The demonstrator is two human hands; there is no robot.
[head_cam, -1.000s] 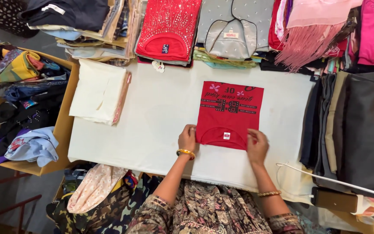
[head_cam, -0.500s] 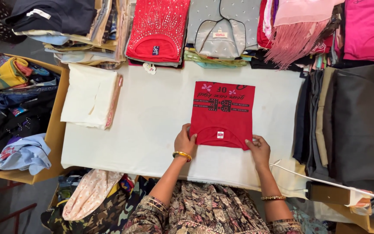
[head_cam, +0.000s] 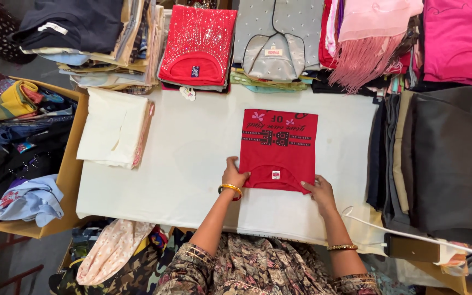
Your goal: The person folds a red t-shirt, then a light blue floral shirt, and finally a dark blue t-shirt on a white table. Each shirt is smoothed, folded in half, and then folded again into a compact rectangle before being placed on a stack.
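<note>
Two hands, left (head_cam: 234, 176) and right (head_cam: 320, 192), one folded red printed T-shirt (head_cam: 278, 149), one cream folded cloth (head_cam: 114, 128), three gold bangles (head_cam: 230, 189), one white-covered table (head_cam: 192, 158)

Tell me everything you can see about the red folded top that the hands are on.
The red folded top lies flat on the white table as a neat rectangle, neckline toward the person. It looks like soft knit cloth, with dark printed lettering, small pink flower motifs along the far edge and a small white label at the neck. The left hand presses its near left corner; the right hand rests on its near right corner. Nothing else touches it.
</note>
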